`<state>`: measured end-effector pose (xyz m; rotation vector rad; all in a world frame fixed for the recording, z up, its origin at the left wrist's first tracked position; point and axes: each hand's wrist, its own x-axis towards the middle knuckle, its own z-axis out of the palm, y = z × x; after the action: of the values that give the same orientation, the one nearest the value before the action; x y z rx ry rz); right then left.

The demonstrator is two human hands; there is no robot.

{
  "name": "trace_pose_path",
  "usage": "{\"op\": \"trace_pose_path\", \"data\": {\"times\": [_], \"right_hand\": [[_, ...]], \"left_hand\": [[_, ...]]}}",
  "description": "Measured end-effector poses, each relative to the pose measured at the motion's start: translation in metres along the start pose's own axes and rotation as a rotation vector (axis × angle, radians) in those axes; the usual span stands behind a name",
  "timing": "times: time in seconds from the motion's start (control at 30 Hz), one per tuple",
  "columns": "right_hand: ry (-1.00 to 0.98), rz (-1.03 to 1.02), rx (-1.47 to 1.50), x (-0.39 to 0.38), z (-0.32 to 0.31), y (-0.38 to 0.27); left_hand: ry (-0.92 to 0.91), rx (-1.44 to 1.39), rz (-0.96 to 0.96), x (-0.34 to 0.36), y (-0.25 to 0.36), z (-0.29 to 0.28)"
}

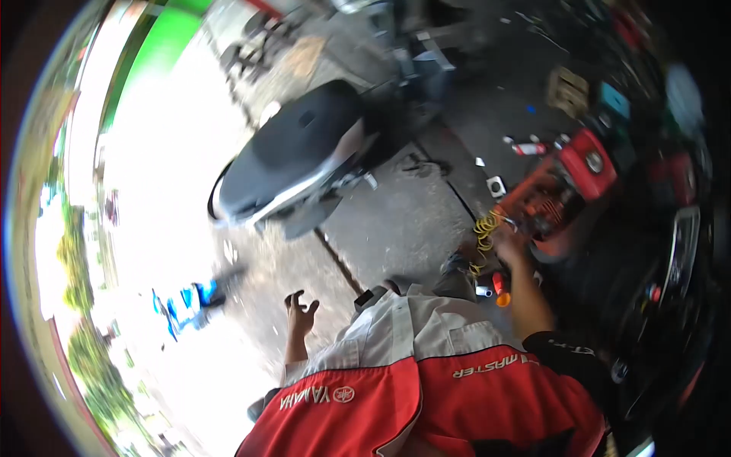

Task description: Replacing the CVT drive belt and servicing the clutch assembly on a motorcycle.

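My left hand [301,311] hangs over the pale ground at lower left, fingers apart and nothing in it. At right, my right hand [510,242] is closed, somewhat blurred, beside a yellow coiled hose [486,227]. A small silvery piece at the hose's upper end pokes out by the fingers; its exact kind is too blurred to tell. Just beyond that hand stands an open red tool box or machine casing [588,164] with orange-red parts inside. Below the hose, a red-capped item [499,283] and an orange item [503,300] lie close to my forearm.
A dark scooter [289,156] stands ahead, left of centre. Red-and-white bottle [529,148], small white box [496,186], wooden crate [568,91] and teal box [614,99] lie at right. A blue-and-white object [184,306] is at far left. Dark clutter lines the right edge.
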<state>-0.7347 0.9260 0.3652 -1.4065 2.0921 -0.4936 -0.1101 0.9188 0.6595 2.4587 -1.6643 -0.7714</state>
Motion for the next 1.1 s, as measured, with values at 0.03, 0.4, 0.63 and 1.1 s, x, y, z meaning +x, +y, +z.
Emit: {"op": "trace_pose_path", "data": {"times": [0.03, 0.4, 0.63, 1.1], "right_hand": [[-0.211, 0.099, 0.023, -0.025, 0.037, -0.037], [-0.500, 0.034, -0.395, 0.052, 0.202, -0.277], [-0.425, -0.071, 0.003, 0.064, 0.291, -0.522], [-1.094, -0.737, -0.652, -0.020, 0.746, -1.012]], "left_hand": [[0.004, -0.022, -0.074, -0.018, -0.026, -0.003], [0.243, -0.602, -0.897, -0.328, -0.487, 0.103], [0.364, -0.873, -1.177, -0.278, -0.518, 0.073], [0.121, -0.845, -1.109, -0.057, -0.739, -0.042]]}}
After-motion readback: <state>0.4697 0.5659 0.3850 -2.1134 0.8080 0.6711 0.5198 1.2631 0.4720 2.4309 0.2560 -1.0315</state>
